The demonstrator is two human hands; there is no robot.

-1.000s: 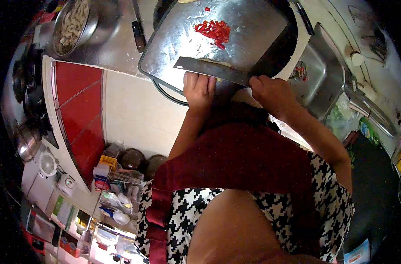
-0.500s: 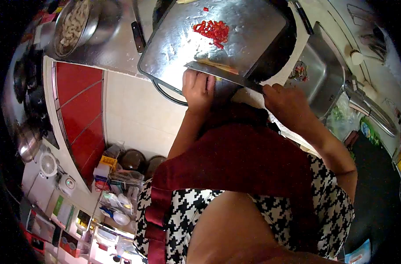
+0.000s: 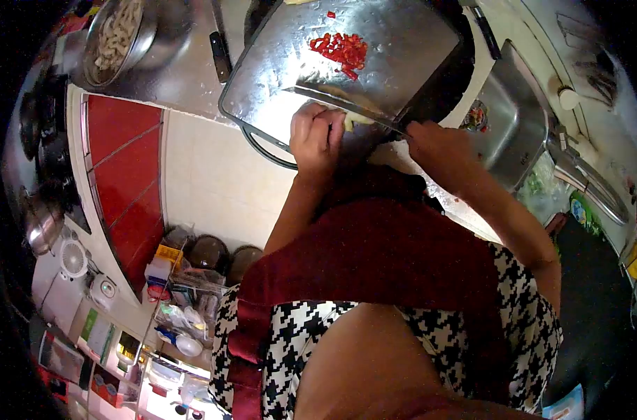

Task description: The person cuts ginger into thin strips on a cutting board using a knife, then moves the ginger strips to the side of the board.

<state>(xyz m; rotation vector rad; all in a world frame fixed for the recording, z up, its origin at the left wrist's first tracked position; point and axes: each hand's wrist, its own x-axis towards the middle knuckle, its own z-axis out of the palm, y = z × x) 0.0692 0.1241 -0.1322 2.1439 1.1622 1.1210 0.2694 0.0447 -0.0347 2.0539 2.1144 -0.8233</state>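
Cleaver (image 3: 353, 111) on steel board (image 3: 402, 42), kitchen counter (image 3: 185, 70)

Steel counter (image 3: 185, 73) runs along the top of the view, with a steel sink (image 3: 518, 115) let into its right end and a tap (image 3: 588, 178) at the sink's far rim. Red panels (image 3: 122, 168) front the counter below its left edge. Floor (image 3: 213, 182) of cream tiles, evenly lit; lower left, a cluttered rack (image 3: 185, 294) of jars and bottles, two dark round pots (image 3: 210, 252) just beside it, a small white fan (image 3: 73, 260), brightest light at that corner.
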